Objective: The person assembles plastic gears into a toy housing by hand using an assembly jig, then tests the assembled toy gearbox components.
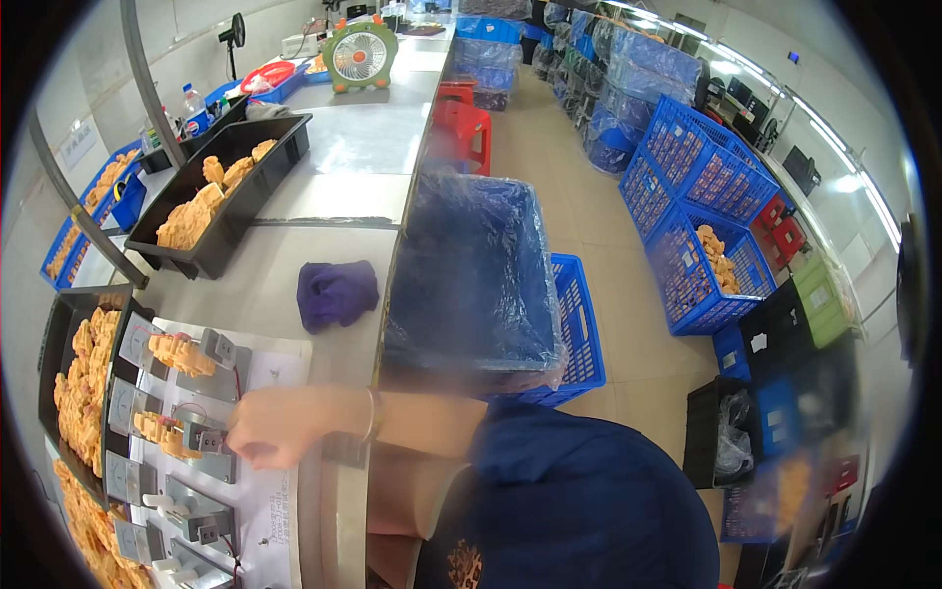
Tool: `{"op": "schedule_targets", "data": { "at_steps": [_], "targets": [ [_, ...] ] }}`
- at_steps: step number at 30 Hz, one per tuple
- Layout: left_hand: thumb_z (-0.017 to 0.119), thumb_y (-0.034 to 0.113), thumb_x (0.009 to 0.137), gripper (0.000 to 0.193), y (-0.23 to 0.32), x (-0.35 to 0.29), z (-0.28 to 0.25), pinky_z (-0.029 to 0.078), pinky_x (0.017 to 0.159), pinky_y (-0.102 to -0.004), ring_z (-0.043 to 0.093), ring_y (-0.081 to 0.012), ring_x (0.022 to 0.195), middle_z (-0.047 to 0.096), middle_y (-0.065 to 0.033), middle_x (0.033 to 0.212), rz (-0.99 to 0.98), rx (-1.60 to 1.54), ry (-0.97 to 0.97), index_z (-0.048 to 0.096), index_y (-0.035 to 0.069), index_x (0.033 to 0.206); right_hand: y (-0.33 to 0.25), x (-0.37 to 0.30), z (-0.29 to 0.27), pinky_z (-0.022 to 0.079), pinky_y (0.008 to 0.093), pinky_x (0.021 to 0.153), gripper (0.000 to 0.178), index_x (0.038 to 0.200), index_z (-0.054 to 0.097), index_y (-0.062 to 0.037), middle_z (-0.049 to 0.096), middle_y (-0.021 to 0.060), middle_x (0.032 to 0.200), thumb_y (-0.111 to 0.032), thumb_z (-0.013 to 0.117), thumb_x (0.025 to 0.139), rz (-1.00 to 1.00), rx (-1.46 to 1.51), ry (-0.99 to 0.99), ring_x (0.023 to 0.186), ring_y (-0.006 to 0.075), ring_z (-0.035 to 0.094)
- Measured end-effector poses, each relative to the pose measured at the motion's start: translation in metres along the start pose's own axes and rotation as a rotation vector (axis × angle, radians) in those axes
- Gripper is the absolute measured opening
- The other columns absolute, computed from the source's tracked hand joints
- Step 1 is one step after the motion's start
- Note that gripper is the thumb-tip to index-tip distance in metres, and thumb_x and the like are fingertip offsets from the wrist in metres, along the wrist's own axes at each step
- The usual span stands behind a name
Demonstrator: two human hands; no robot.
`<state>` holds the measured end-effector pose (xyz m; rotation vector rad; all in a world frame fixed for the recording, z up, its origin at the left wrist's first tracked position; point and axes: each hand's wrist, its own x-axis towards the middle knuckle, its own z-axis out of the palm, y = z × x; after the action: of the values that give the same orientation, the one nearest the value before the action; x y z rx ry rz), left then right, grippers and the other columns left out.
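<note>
My right hand (283, 426), slightly blurred, reaches left over the bench with its fingers curled closed. What they hold, if anything, is hidden. Its fingertips are beside a grey metal fixture (204, 439) carrying a peach-orange moulded piece (162, 432). Above it, a similar fixture (218, 348) carries another orange piece (182, 354). Lower down, a fixture (201, 522) shows white pegs and no orange piece. Small grey panel meters (128, 478) line the fixtures' left side. A white printed sheet (275, 510) lies under the hand. My left hand is out of view.
Black trays (116, 324) (221, 257) of orange pieces stand at the left. A purple cloth (336, 294) and a green fan (360, 54) sit on the bench. Beside it is a plastic-lined bin (471, 275); blue crates (677, 285) stand across the aisle.
</note>
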<state>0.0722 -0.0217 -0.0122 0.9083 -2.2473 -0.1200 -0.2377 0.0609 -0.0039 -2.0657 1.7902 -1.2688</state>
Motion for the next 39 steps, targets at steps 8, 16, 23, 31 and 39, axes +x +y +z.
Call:
{"op": "schedule_targets", "data": {
  "at_steps": [8,16,23,31,39],
  "targets": [
    [0.067,0.021,0.081,0.019,0.032,-0.001,-0.01,0.048,0.067,-0.0444,0.058,-0.0329,0.074,0.062,-0.0168,0.08,-0.256,0.023,-0.009,0.066,0.002,0.082,0.004,-0.003,0.002,0.046,0.042,0.074,0.007,0.072,0.06,-0.0063,0.061,0.0118,0.079,-0.011,0.066,0.071,0.013,0.179,-0.017,0.082,0.0326,0.059],
    [0.071,0.028,0.085,0.027,0.032,0.002,-0.006,0.049,0.061,-0.0422,0.059,-0.0324,0.066,0.062,-0.0158,0.074,-0.229,0.123,0.117,0.066,0.003,0.077,0.003,-0.005,0.005,0.045,0.0418,0.074,0.008,0.073,0.059,-0.0076,0.06,0.011,0.078,-0.01,0.066,0.071,-0.038,0.075,0.063,0.083,0.0329,0.058],
    [0.069,0.025,0.081,0.021,0.03,-0.01,-0.017,0.048,0.061,-0.0445,0.059,-0.0331,0.067,0.062,-0.0159,0.075,-0.215,0.139,0.099,0.066,0.004,0.076,0.006,0.001,0.015,0.045,0.038,0.062,0.01,0.069,0.059,-0.0081,0.059,0.009,0.071,-0.01,0.069,0.069,-0.122,0.081,0.101,0.07,0.028,0.06],
    [0.064,0.024,0.078,0.02,-0.057,0.035,0.054,0.047,0.064,-0.0481,0.06,-0.0349,0.071,0.063,-0.0169,0.076,0.975,-0.464,0.881,0.067,0.005,0.078,-0.001,-0.001,0.008,0.044,0.035,0.055,0.008,0.067,0.06,-0.0034,0.057,0.0087,0.065,-0.007,0.067,0.066,-0.011,0.126,0.076,0.06,0.0241,0.057],
    [0.063,0.025,0.078,0.023,0.019,0.013,-0.031,0.047,0.066,-0.0472,0.061,-0.0351,0.073,0.065,-0.0181,0.08,-0.137,-0.031,-0.14,0.067,0.003,0.083,0.006,0.003,0.01,0.044,0.0328,0.055,0.008,0.068,0.061,-0.0019,0.057,0.0086,0.065,-0.007,0.068,0.066,0.025,0.158,0.033,0.059,0.0212,0.057]
  ]
}}
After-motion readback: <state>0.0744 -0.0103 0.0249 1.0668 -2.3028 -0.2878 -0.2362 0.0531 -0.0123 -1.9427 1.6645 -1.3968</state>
